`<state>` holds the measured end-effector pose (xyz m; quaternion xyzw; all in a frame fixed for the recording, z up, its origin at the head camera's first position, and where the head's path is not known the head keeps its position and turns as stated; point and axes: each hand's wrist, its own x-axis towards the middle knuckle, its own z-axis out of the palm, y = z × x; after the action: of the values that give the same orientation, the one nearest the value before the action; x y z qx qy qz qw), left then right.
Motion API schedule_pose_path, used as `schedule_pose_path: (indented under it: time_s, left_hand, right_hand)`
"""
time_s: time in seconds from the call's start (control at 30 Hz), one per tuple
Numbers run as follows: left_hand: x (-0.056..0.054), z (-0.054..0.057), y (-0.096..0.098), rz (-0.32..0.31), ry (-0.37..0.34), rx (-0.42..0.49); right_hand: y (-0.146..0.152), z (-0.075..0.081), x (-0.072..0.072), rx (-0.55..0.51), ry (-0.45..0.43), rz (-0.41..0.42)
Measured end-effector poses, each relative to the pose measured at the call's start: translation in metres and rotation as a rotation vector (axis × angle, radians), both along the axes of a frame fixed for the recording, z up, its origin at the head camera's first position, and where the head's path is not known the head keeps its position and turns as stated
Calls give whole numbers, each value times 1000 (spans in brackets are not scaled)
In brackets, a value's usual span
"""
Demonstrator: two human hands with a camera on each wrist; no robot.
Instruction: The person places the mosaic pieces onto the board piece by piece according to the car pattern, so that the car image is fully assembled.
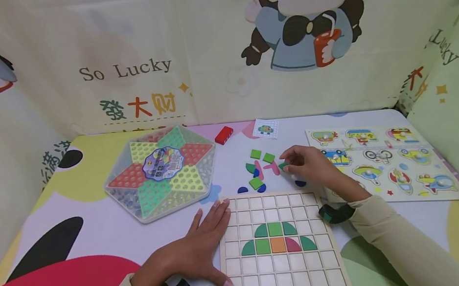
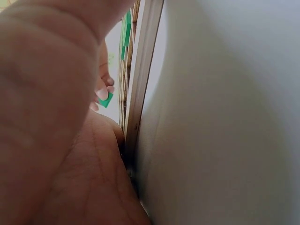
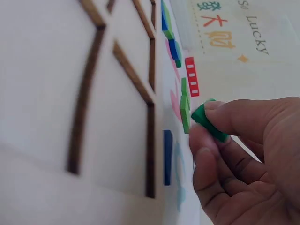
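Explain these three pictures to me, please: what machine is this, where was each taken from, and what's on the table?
There's no machine: a person works with bare hands. The wide picture comes from a camera on the head; the two close-ups come from cameras on the wrists.

The left hand lies spread at the edge of a wooden grid board, which holds a pattern of colored pieces. The right hand pinches a green piece, clearest in the right wrist picture.

Beyond the board lie loose pieces, a small red object and a printed card. A six-sided game board sits to the left, a vehicle picture board to the right.
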<state>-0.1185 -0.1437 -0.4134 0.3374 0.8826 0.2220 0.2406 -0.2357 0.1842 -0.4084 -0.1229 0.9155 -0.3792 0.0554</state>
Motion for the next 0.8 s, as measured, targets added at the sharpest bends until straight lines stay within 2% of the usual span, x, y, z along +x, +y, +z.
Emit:
schedule_pose_path:
  time_s: [0.23,0.5,0.7,0.8]
  left_hand:
    - [0,-1,0,0,8,2]
    - [0,0,0,2,0,3]
    - [0,-1,0,5,-3,-4]
    - [0,-1,0,5,-4,-7]
  right_hand:
    - [-1,0,3,-5,23,22]
    - [-7,5,8,-91,-4,76]
    - [-11,5,10,-67,8,60]
    - [-12,5,12,-64,14,80]
